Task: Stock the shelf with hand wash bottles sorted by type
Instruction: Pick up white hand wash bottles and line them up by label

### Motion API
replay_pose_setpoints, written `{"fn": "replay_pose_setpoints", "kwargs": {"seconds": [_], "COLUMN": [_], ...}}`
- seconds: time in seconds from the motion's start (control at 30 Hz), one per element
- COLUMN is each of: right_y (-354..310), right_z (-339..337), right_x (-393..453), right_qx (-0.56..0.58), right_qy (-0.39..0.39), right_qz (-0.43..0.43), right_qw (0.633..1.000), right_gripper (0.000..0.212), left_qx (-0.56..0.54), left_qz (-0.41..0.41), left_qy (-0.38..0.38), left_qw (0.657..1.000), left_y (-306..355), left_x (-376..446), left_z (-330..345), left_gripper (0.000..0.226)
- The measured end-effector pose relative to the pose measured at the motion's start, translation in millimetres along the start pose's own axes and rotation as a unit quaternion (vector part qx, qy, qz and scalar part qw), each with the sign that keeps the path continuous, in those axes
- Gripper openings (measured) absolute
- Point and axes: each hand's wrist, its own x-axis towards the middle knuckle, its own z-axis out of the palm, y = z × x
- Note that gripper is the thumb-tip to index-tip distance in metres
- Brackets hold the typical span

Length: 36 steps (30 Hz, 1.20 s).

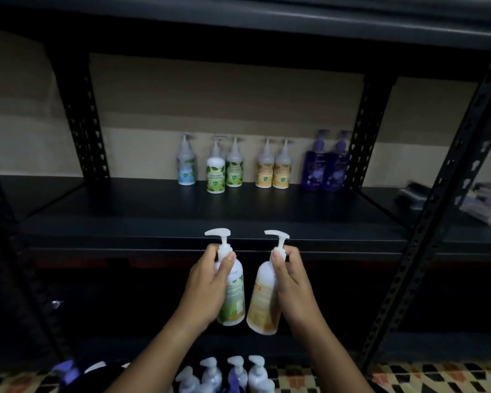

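Two pump bottles are up: left hand point(207, 282) grips the green-label bottle point(233, 300), right hand point(291, 282) the yellow-label bottle point(262, 303), both near the neck; smooth plastic, likely slippery, moderately heavy.

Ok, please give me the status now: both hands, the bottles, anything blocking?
Left hand grips green bottle; right hand grips yellow bottle. Both below shelf edge. Sorted row at back. Nothing seen blocking.

Light: dim, brightest on the back wall point(238, 109)
Shadow: deep under the shelf point(182, 211), 6 o'clock
Blur: soft throughout
Distortion: uprights bow at 3 and 9 o'clock
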Motion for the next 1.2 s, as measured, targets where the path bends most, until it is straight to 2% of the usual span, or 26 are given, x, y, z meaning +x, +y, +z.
{"fn": "replay_pose_setpoints", "kwargs": {"seconds": [0.2, 0.27, 0.33, 0.4, 0.47, 0.57, 0.7, 0.77, 0.87, 0.97, 1.07, 1.2], "right_y": [11.9, 15.6, 20.0, 24.4, 25.9, 26.0, 27.1, 27.2, 21.3, 12.2, 9.0, 9.1], "right_z": [16.6, 17.3, 17.4, 17.2, 17.4, 17.9, 18.8, 18.0, 13.8, 9.5, 6.6, 6.7], "right_x": [-1.9, 2.0, 4.8, 8.1, 10.7, 13.3, 15.3, 15.2, 11.6, 7.8, 6.5, 5.4], "right_qx": [0.003, 0.005, 0.006, -0.032, -0.076, -0.114, -0.074, -0.033, 0.012, 0.051, 0.079, 0.064], "right_qy": [0.026, 0.015, 0.008, 0.011, 0.02, 0.036, 0.057, 0.078, 0.103, 0.092, 0.073, 0.056], "right_qz": [0.042, 0.061, 0.088, 0.097, 0.098, 0.097, 0.134, 0.135, 0.102, 0.065, 0.058, 0.064], "right_qw": [0.999, 0.998, 0.996, 0.995, 0.992, 0.988, 0.987, 0.987, 0.989, 0.992, 0.992, 0.994], "right_gripper": [0.035, 0.037, 0.051, 0.068, 0.075, 0.073, 0.08, 0.079, 0.066, 0.051, 0.04, 0.032], "left_qx": [0.019, 0.041, 0.098, 0.14, 0.159, 0.16, 0.121, 0.083, 0.008, -0.054, -0.084, -0.054], "left_qz": [-0.017, -0.032, -0.033, -0.024, -0.023, -0.041, -0.043, -0.04, -0.042, -0.036, -0.03, -0.013], "left_qy": [0.019, 0.017, 0.005, -0.008, -0.013, -0.001, 0.033, 0.053, 0.062, 0.033, -0.004, -0.012], "left_qw": [0.999, 0.998, 0.995, 0.99, 0.987, 0.986, 0.991, 0.994, 0.997, 0.997, 0.996, 0.998], "left_y": [-2.9, -1.9, -3.3, -6.1, -9.4, -9.6, -6.7, -10.4, -17.7, -11.9, -6.9, -6.6], "left_x": [-2.8, -0.5, 2.3, 4.5, 6.8, 8.6, 12.6, 15.2, 16.3, 13.5, 12.6, 9.6], "left_z": [-9.2, -14.2, -18.1, -19.6, -20.0, -19.8, -25.3, -28.9, -32.1, -32.9, -31.2, -25.0], "left_gripper": [0.027, 0.041, 0.065, 0.075, 0.077, 0.078, 0.073, 0.068, 0.063, 0.079, 0.078, 0.063]}}
